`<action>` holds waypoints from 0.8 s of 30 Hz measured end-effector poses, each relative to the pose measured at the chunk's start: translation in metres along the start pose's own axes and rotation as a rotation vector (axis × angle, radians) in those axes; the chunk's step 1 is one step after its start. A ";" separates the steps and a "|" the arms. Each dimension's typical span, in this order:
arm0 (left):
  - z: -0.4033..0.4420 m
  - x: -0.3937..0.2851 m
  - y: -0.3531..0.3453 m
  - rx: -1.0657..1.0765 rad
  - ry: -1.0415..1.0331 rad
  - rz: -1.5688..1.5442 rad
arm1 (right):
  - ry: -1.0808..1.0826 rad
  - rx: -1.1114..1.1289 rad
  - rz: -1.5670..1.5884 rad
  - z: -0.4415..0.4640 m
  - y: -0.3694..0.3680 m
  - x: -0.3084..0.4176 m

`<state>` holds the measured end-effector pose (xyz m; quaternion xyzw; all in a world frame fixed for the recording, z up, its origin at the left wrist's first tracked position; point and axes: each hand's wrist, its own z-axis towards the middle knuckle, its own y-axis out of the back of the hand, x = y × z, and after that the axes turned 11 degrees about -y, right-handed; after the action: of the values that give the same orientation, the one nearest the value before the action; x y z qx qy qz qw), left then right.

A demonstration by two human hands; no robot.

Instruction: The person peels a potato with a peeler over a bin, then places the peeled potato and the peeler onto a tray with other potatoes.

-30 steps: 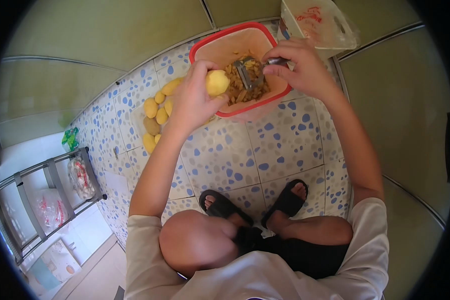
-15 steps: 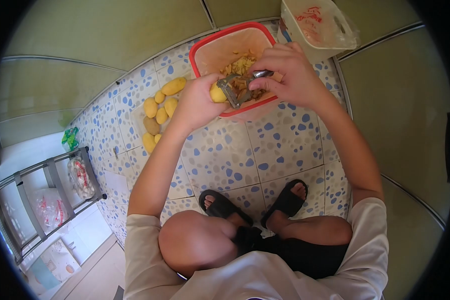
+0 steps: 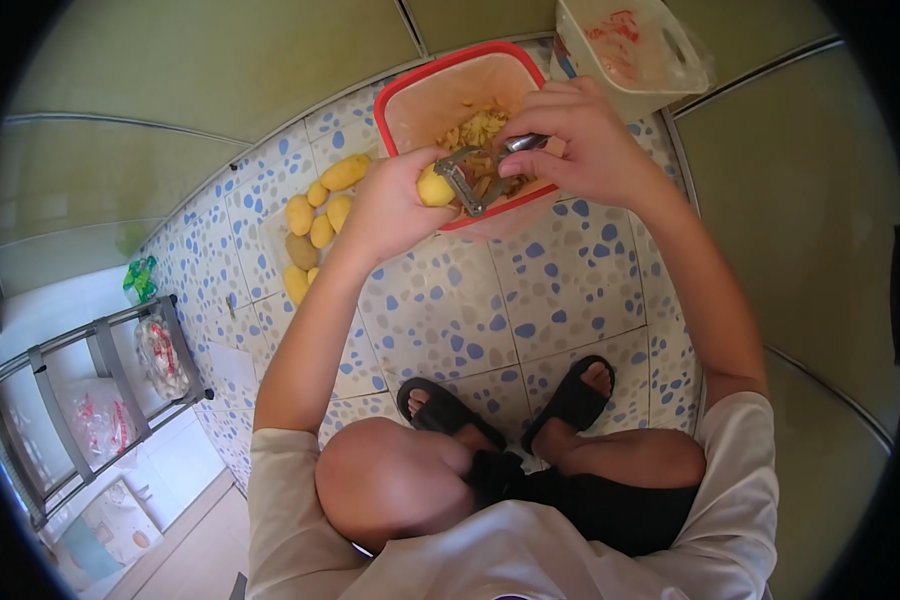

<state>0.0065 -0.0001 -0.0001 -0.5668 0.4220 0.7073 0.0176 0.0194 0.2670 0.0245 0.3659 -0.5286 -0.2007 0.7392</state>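
Here the right hand (image 3: 580, 140) grips the peeler (image 3: 523, 143) by its handle, the blade right up against the potato (image 3: 433, 187) clasped in the left hand (image 3: 395, 200)! Beneath both hands gapes the red-rimmed bin (image 3: 418, 112) (plenty of peelings (image 3: 477, 126) in there), and out left of the left hand sits a potato cluster (image 3: 321, 231).

No text is legible: red print (image 3: 615, 33) on the white bin's liner (image 3: 642, 68) and two plastic bags (image 3: 102, 420) is too blurred.

The rounded yellow potato (image 3: 434, 187) is positioned over the near-left corner of the bin (image 3: 450, 62), with the metal peeler (image 3: 461, 190) tilted, blade head at the potato's right side.
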 end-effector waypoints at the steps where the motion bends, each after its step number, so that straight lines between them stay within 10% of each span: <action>1: 0.001 0.000 -0.001 0.001 -0.019 -0.008 | -0.005 0.016 0.012 0.001 -0.002 -0.001; 11: -0.003 0.009 0.004 -0.174 -0.316 0.150 | 0.038 -0.081 -0.045 0.000 0.024 -0.020; 17: -0.011 0.007 0.006 -0.213 0.072 -0.607 | -0.090 -0.029 0.155 0.000 0.016 -0.015; 24: -0.002 0.006 -0.006 -0.357 0.202 -0.815 | 0.047 -0.086 0.078 0.001 0.003 -0.015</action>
<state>0.0088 0.0003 -0.0080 -0.7469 0.0356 0.6455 0.1556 0.0132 0.2786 0.0174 0.3176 -0.5157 -0.1858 0.7738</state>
